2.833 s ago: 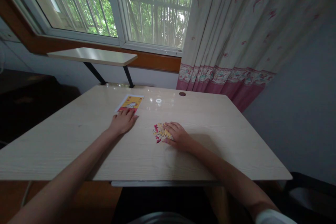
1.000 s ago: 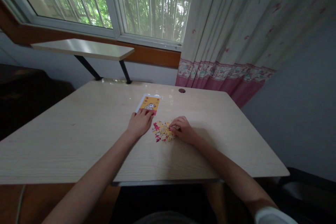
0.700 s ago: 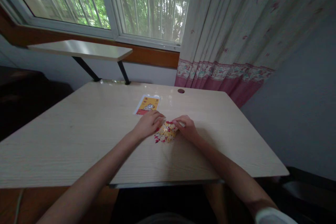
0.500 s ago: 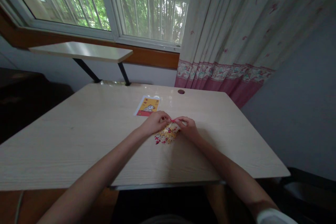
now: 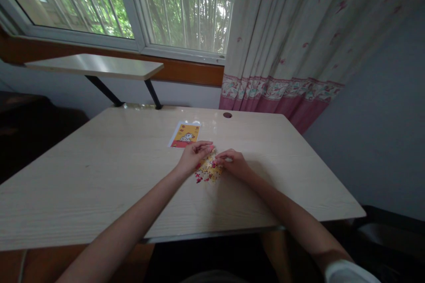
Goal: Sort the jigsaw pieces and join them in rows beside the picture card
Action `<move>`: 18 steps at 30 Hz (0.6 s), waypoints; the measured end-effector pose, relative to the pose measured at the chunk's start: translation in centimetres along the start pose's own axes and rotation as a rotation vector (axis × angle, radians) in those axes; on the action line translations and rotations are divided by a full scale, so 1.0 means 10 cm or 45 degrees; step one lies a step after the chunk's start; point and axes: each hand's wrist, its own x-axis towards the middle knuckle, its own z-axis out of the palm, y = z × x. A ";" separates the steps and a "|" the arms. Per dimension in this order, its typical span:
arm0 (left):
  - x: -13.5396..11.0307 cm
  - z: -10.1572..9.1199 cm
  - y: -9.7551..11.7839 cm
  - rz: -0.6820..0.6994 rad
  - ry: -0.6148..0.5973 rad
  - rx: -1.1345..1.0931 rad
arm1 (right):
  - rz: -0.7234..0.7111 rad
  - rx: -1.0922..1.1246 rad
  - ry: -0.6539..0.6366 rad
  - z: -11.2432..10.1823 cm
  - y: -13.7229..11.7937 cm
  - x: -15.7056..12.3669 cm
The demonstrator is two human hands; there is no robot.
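A loose pile of small jigsaw puzzle pieces (image 5: 208, 174) in yellow, white and red lies on the table between my hands. My left hand (image 5: 195, 154) is at the pile's upper left, its fingertips pinched on a pinkish-red puzzle piece (image 5: 211, 147). On the right, my right hand (image 5: 234, 161) reaches over the pile with thumb and fingers closed together at its edge. Whatever is between those fingertips is too small to make out. Just beyond my left hand lies a picture card (image 5: 185, 134), yellow and red with a white cartoon animal, partly covered by the fingers.
The pale wooden table (image 5: 116, 177) spreads out around the pile. A raised shelf (image 5: 99, 65) on black legs stands at the back left. Near the back edge is a round brown cable hole (image 5: 227, 115). A floral curtain (image 5: 279, 53) hangs behind the table.
My hands, close together at the red piece before, have moved apart. The right hand has come down toward the pile, while the left keeps a red piece at its fingertips. The view has shifted slightly.
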 end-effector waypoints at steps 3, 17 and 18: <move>-0.01 0.05 0.02 -0.066 0.013 -0.136 | -0.213 -0.285 0.047 0.00 -0.01 -0.01; -0.11 0.14 0.04 -0.256 -0.067 -0.291 | -0.439 -0.598 0.425 -0.08 -0.09 -0.01; -0.11 0.15 0.04 -0.251 -0.063 -0.286 | -0.452 -0.609 0.420 -0.08 -0.10 -0.01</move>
